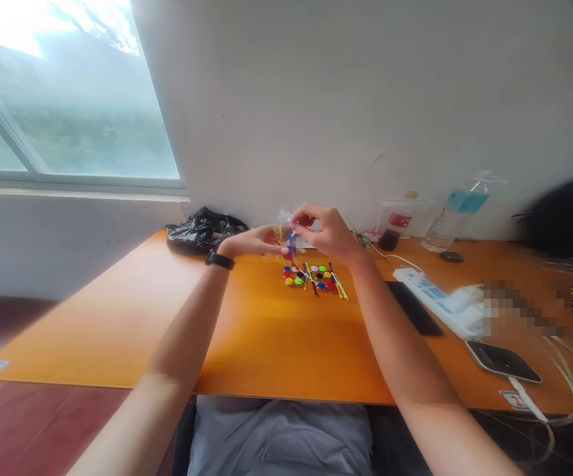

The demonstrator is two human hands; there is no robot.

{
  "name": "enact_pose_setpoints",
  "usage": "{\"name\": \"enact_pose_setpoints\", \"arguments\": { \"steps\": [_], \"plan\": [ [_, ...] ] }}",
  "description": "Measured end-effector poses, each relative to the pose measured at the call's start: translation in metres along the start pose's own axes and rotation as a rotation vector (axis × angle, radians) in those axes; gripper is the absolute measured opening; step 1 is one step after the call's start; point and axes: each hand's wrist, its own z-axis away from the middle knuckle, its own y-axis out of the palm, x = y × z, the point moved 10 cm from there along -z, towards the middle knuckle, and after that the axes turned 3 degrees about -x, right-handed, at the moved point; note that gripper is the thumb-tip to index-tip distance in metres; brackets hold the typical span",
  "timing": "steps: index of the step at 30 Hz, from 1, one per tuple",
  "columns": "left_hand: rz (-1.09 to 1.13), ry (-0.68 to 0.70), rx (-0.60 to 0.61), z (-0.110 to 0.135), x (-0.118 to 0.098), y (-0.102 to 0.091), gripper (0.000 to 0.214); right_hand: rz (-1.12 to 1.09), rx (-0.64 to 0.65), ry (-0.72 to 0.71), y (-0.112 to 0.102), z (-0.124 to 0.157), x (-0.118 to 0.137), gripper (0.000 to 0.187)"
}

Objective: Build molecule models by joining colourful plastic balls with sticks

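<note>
Both hands meet above the middle of the table. My left hand point(255, 242), with a black band on its wrist, has its fingers closed around a small blue and red plastic piece point(291, 251). My right hand point(323, 231) is pinched at the top of the same piece, thumb against fingertips. Some clear wrapping point(283, 215) shows behind the fingers; what it belongs to I cannot make out. Below the hands lie several small round discs point(297, 281) in red, yellow, green, white, blue and black, together with several thin coloured sticks point(338, 283).
A black plastic bag point(202, 229) sits at the back left of the orange table point(132, 317). To the right are a dark phone point(414, 308), a white power strip point(435, 301), a charging device point(503, 361) with cables, and a clear bottle point(455, 213) by the wall.
</note>
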Motion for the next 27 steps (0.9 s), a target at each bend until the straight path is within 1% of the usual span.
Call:
{"name": "enact_pose_setpoints", "arguments": {
  "steps": [2, 3, 4, 6, 7, 8, 9, 11, 13, 15, 18, 23, 27],
  "plan": [
    [0.087, -0.015, 0.015, -0.008, 0.012, 0.013, 0.046, 0.042, -0.028, -0.01, -0.007, -0.001, -0.003, 0.013],
    [0.131, -0.028, -0.006, -0.013, 0.018, 0.016, 0.047, 0.065, -0.065, -0.007, -0.014, -0.001, -0.007, 0.013],
    [0.178, -0.035, -0.041, -0.016, 0.023, 0.017, 0.048, 0.084, -0.118, 0.005, -0.022, -0.001, -0.011, 0.016],
    [0.264, -0.024, -0.116, -0.021, 0.026, 0.016, 0.051, 0.095, -0.234, 0.064, -0.039, 0.002, -0.023, 0.039],
    [0.291, -0.006, -0.16, -0.023, 0.026, 0.014, 0.05, 0.081, -0.264, 0.108, -0.044, 0.004, -0.031, 0.051],
    [0.301, 0.018, -0.205, -0.023, 0.024, 0.011, 0.047, 0.053, -0.256, 0.156, -0.045, 0.005, -0.039, 0.059],
    [0.298, 0.043, -0.246, -0.023, 0.02, 0.009, 0.043, 0.012, -0.212, 0.198, -0.041, 0.005, -0.047, 0.06],
    [0.26, 0.074, -0.299, -0.023, 0.015, 0.006, 0.038, -0.098, -0.09, 0.249, -0.028, 0.006, -0.057, 0.049],
    [0.209, 0.084, -0.318, -0.023, 0.01, 0.006, 0.039, -0.211, -0.03, 0.254, -0.02, 0.006, -0.06, 0.041],
    [0.181, 0.089, -0.341, -0.023, 0.008, 0.004, 0.041, -0.276, -0.046, 0.252, -0.019, 0.006, -0.062, 0.041],
    [0.218, 0.1, -0.379, -0.023, 0.009, 0.0, 0.044, -0.272, -0.062, 0.277, -0.019, 0.006, -0.066, 0.041],
    [0.252, 0.077, -0.318, -0.025, 0.017, 0.003, 0.046, -0.313, 0.063, 0.341, -0.004, 0.013, -0.081, 0.044],
    [0.251, 0.066, -0.273, -0.025, 0.023, 0.002, 0.049, -0.321, 0.096, 0.36, 0.001, 0.016, -0.09, 0.042]
  ]
}}
